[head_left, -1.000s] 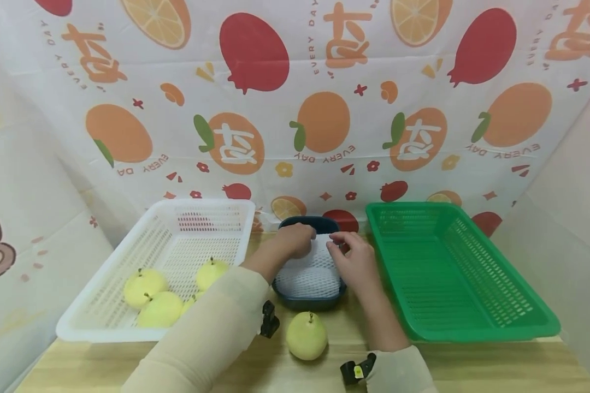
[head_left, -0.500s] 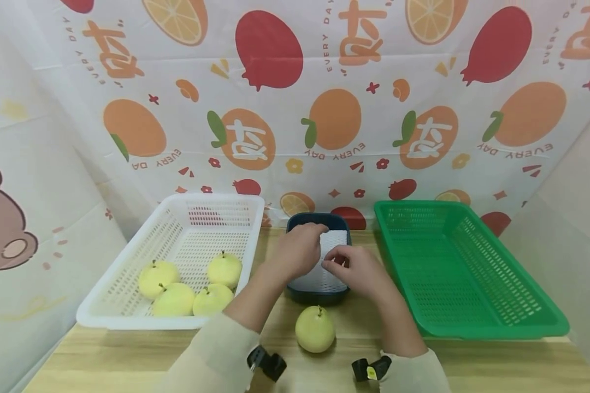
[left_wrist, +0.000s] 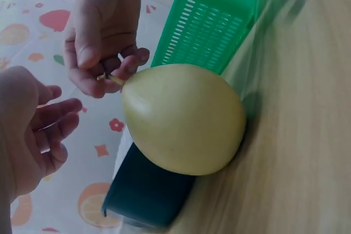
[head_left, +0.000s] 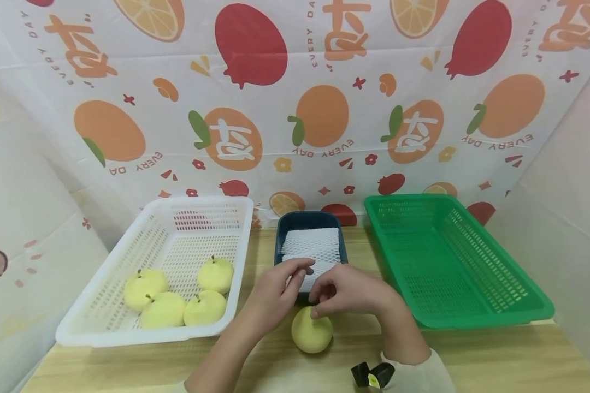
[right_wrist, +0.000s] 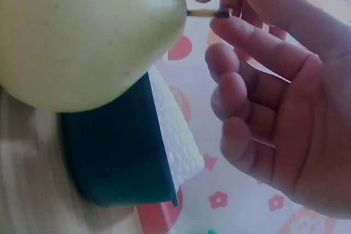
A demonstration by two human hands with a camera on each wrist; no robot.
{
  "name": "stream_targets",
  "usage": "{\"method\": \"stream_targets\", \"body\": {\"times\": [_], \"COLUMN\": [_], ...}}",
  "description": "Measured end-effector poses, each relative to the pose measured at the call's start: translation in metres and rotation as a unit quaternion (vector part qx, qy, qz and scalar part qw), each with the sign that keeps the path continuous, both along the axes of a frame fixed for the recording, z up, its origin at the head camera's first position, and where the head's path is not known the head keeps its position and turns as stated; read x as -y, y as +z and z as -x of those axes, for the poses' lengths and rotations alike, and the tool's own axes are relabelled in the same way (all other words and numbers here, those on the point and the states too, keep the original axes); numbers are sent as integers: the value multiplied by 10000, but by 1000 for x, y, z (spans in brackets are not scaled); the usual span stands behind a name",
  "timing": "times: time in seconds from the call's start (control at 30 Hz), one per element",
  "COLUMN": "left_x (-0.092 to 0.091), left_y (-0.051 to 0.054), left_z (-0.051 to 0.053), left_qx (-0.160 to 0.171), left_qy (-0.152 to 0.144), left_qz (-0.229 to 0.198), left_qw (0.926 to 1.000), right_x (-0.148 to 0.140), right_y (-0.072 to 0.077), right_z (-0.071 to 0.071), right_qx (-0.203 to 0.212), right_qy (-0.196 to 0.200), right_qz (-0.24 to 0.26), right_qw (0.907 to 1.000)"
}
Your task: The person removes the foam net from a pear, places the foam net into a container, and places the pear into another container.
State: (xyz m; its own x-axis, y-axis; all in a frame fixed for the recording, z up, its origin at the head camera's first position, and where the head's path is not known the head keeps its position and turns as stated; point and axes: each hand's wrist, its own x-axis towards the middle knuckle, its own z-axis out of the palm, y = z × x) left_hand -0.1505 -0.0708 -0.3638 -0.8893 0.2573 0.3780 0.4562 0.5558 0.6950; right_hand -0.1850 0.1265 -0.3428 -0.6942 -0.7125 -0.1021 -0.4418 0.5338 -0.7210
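A yellow-green pear [head_left: 312,334] stands stem up on the wooden table, in front of a dark blue container [head_left: 307,219] with white foam net sleeves [head_left: 312,243] in it. My right hand [head_left: 349,290] hovers over the pear, fingers loosely bent near its stem; the right wrist view shows the index fingertip by the stem [right_wrist: 208,13], with no pinch on it. Left of it my left hand [head_left: 274,295] is in the air at the container's near edge, fingers relaxed and holding nothing. In the left wrist view the pear [left_wrist: 184,119] appears large, apart from the left hand [left_wrist: 33,130].
On the left a white basket [head_left: 246,256] holds several pears [head_left: 163,311]. A green basket [head_left: 442,273] stands on the right. Behind everything hangs a fruit-print cloth [head_left: 319,180]. Wooden table [head_left: 472,360] shows along the front.
Both hands have drawn back from the foam nets in the container toward the pear, the right one now above it. The nets are more exposed. The head view has shifted slightly.
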Motion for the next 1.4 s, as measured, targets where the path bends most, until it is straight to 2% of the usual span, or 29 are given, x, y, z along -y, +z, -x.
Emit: {"method": "stream_targets", "body": {"times": [0.17,0.4,0.57,0.7,0.83,0.93,1.1,1.27,1.4], "left_x": [8,11,9,9,8,7,5,4,4], "left_y": [-8,-13,-14,-15,-17,-18,-22,-23,-21], "left_z": [-1,4,5,5,3,3,3,4,3], "left_qx": [316,319,683,902,863,812,868,927,1002], "left_qy": [-21,-390,-726,-1096,-1123,-1167,-1418,-1357,-1062], "left_qz": [-200,-331,-461,-593,-518,-487,-710,-923,-1137], "left_qw": [9993,9982,9940,9881,9886,9886,9835,9821,9827], "right_x": [8,11,5,-2,-7,-9,-8,-8,-8], "right_y": [-1,-8,-8,-5,-1,-1,0,1,2], "right_z": [-3,-2,-3,-5,-8,-10,-12,-11,-9], "right_qx": [113,-213,-496,-653,-696,-875,-1099,-1142,-1248], "right_qy": [60,28,-89,-411,-795,-1004,-1172,-1239,-1327], "right_qz": [-283,-283,73,479,1008,1354,1703,1736,1585], "right_qw": [9995,9994,9987,9959,9893,9818,9722,9703,9704]}}
